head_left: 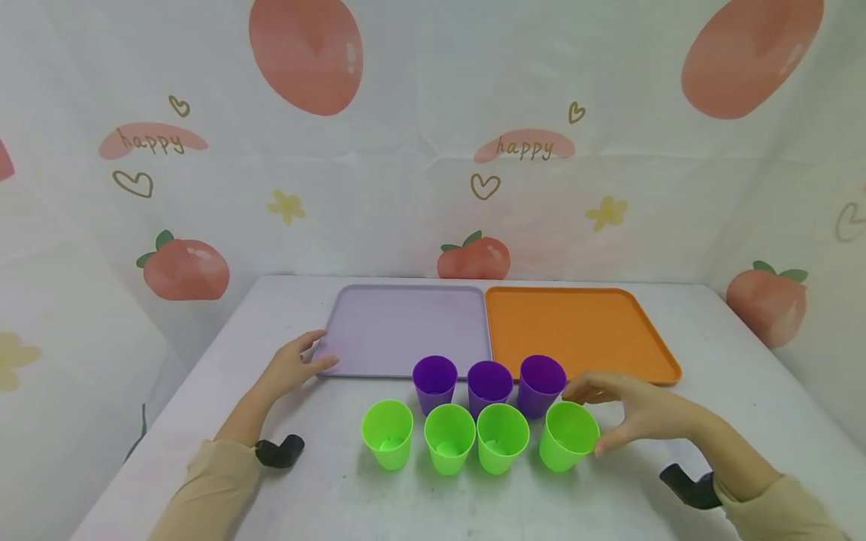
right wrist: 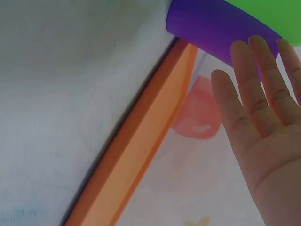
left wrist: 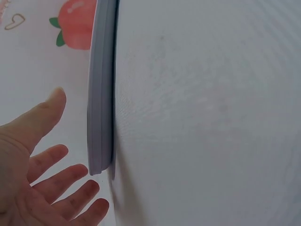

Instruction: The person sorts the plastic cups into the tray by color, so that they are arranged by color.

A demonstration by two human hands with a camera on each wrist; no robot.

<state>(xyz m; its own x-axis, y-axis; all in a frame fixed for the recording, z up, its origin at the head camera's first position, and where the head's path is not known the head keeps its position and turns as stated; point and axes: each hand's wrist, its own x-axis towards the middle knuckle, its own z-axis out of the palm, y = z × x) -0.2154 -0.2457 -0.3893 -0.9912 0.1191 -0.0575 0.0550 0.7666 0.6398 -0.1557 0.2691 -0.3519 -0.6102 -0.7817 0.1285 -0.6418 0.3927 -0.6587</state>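
Note:
My left hand is spread beside the front left corner of the lilac tray; in the left wrist view its fingers hold nothing. Around the right side of the rightmost green cup, my right hand curves with thumb and fingers apart. The right wrist view shows its fingers extended, overlapping a purple cup, with part of a green cup behind. Three more green cups, such as the leftmost green cup, stand in the front row. Behind them are three purple cups, among them the middle purple cup.
An orange tray lies flush to the right of the lilac one, along the back of the white table. A printed curtain hangs behind and at both sides. Black camera mounts sit on both wrists.

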